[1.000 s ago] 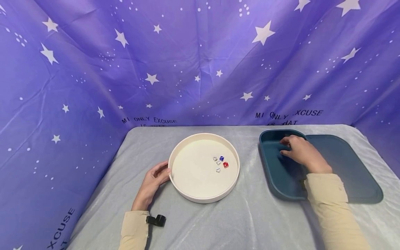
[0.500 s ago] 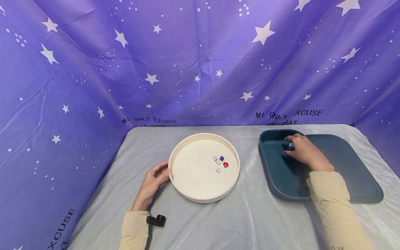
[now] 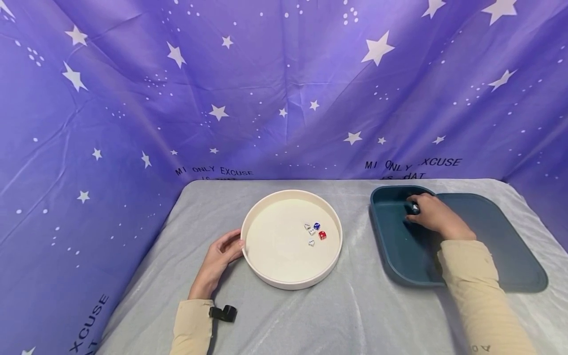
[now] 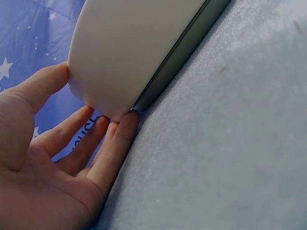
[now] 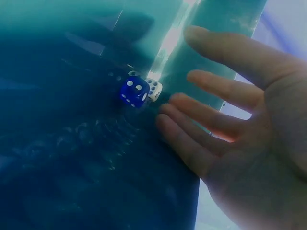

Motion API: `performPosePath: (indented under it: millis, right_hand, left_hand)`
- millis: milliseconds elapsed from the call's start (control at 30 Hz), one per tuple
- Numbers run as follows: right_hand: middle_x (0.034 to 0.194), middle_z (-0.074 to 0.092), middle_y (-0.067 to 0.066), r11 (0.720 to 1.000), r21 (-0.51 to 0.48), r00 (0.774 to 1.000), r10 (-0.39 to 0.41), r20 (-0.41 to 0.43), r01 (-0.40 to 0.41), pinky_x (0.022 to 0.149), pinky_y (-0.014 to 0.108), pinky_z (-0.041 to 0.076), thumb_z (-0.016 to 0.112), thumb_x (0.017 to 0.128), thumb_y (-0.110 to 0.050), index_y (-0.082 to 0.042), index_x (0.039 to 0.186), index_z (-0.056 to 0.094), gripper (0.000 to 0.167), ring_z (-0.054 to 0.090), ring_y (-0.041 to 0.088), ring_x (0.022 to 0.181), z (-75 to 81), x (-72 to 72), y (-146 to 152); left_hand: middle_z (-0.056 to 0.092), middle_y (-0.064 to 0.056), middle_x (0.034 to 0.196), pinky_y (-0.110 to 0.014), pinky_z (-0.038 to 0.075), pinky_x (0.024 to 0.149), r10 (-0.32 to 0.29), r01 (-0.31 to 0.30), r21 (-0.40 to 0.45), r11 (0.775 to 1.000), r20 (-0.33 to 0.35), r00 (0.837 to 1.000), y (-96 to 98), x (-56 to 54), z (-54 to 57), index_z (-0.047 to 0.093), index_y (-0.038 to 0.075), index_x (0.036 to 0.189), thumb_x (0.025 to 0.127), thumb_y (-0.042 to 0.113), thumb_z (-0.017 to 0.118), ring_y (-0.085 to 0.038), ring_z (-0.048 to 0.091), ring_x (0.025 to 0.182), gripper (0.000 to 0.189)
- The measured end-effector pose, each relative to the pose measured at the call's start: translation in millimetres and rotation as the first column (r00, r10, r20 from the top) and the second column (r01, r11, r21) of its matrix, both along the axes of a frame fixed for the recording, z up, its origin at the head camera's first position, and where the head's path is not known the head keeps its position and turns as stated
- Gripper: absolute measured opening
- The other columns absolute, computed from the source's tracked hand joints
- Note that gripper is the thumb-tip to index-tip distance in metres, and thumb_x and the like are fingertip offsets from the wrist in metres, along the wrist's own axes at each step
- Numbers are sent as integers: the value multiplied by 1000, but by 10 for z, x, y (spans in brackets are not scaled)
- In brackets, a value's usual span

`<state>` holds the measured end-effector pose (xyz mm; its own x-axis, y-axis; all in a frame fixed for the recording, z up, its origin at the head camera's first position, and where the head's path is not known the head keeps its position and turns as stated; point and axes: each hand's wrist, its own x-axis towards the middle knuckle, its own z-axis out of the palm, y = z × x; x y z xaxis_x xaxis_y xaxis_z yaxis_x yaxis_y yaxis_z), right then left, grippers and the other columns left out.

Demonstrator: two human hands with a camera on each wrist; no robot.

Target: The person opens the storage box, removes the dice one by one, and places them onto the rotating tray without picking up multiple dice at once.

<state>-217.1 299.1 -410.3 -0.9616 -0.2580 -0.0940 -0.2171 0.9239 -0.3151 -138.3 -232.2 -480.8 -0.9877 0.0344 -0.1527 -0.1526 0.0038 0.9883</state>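
Observation:
My left hand (image 3: 220,255) touches the outer left wall of a round cream tray (image 3: 275,256). In the left wrist view, the thumb tip meets the rim and the other fingertips rest low on the wall. Several small dice lie inside on the right: a red die (image 3: 322,235), a blue die (image 3: 317,226) and white ones. My right hand (image 3: 435,213) reaches into the teal bin (image 3: 390,261), fingers apart. Beside its fingertips in the right wrist view are another blue die (image 5: 135,92) and a white die (image 5: 154,89) partly behind it, both untouched.
A flat teal lid or tray (image 3: 501,246) lies right of the bin, partly behind the right forearm. Grey cloth (image 3: 328,315) covers the table. Purple star-printed fabric (image 3: 284,88) hangs behind and on the sides. A black strap (image 3: 224,313) sticks out at the left wrist.
My right hand has shifted slightly right inside the bin, and a die now shows between its thumb and fingers. The view moved a little. My left hand and the round tray stay put.

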Motion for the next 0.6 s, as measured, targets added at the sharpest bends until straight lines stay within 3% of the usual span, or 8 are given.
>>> performPosePath:
  millis: [233,433,600]
  right_hand:
    - [122,55,42,1000,-6,999,-10,52,10,96,67,45,74,85,-13,22,123,51,57,53,56,111,-20,-29,6]
    - [118,56,41,1000,-14,998,5,69,-4,90,63,49,74,85,-13,22,121,53,55,59,42,96,-35,-35,-9]
    - [101,62,32,998,-26,997,64,33,-63,82,56,52,76,82,-10,19,113,60,45,59,36,87,-42,-38,-22]
  left_hand:
    - [56,-23,135,-25,58,91,-5,5,-19,1000,-2,1000,-2,-2,-4,51,1,140,93,17,71,-18,61,116,53]
    - [56,-25,135,-25,58,91,-15,14,-15,1000,-27,1000,-9,-5,-16,49,-2,141,94,19,70,-11,63,112,56]
    - [55,-25,136,-25,58,91,-10,10,3,1000,-6,1000,-4,-9,-13,50,-1,140,94,16,70,-11,63,112,54]
